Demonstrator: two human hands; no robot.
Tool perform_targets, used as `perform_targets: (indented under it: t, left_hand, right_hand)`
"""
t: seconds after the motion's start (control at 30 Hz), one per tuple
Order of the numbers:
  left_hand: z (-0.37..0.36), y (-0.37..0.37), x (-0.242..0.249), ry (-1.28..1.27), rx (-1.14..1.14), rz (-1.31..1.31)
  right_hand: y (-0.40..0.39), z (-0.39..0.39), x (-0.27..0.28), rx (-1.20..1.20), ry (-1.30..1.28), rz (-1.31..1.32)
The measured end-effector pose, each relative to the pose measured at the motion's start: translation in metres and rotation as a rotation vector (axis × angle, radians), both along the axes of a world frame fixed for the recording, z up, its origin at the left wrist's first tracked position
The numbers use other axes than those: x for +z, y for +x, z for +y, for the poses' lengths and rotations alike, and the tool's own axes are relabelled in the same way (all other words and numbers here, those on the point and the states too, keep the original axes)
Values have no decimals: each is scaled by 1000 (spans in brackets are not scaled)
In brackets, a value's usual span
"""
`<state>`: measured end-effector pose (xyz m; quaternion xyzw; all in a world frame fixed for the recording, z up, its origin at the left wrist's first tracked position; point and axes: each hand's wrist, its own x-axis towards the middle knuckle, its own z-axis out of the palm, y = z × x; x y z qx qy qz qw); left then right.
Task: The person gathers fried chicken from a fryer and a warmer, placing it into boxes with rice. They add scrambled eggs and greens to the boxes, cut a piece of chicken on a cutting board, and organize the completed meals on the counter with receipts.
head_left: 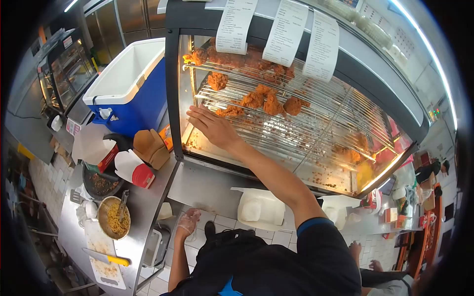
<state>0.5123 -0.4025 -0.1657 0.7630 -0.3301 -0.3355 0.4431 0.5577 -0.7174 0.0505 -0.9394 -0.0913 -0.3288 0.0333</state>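
Note:
My right hand (215, 127) reaches across to the left end of a heated display cabinet (172, 98), palm down with fingers stretched out and nothing in them. Its fingertips overlap the left end of the wire rack (308, 130) in this view. Fried chicken pieces (253, 99) lie on that rack, just right of the hand. Crumbs are scattered over the cabinet floor (316, 173). Lower down, my left hand (189, 221) wears a clear plastic glove and hangs beside the steel table (148, 217). Its fingers are loosely apart, with no object showing in them.
Paper receipts (285, 32) hang over the cabinet top. Left of it stand an open blue cooler (133, 111) and takeaway boxes (137, 168). A pan of noodles (117, 220) and a yellow-handled knife (106, 256) on a cutting board (112, 281) are nearby. Another person (387, 278) is at lower right.

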Motion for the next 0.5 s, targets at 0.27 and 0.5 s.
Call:
perform_targets:
  t: [0.27, 0.5]
  left_hand:
    - [-4, 20, 21, 41, 16, -40]
    - [4, 42, 61, -84, 53, -45]
  right_hand:
    - [-72, -24, 16, -107, -92, 27]
    - [-138, -51, 10, -172, -114, -179]
